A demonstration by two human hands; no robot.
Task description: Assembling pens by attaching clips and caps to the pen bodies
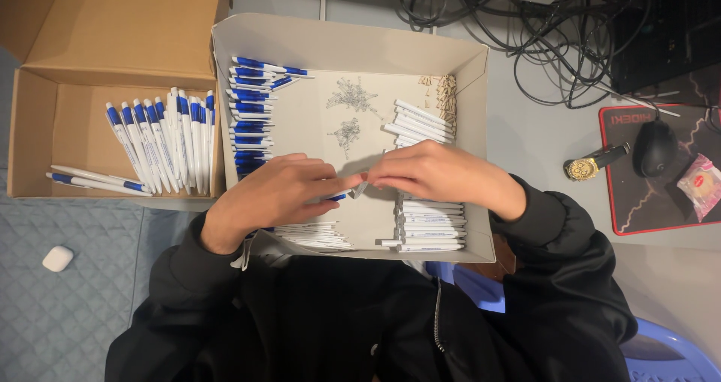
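your left hand and right hand meet over the shallow grey cardboard tray, fingers of both pinching a small blue-and-white plastic pen part between them. white pen barrels lie just below your right hand; assembled blue-and-white pens fill the brown carton to the left.

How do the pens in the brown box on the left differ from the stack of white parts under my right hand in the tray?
The pens in the brown box show blue ends on white barrels; the white parts stack is plain white. The pens mostly stand in an up-down row, with two lying crosswise; the white parts lie crosswise, piled neatly. The pens sit clear of both hands; the right hand hovers over the stack. Both are slim, pen-shaped pieces.
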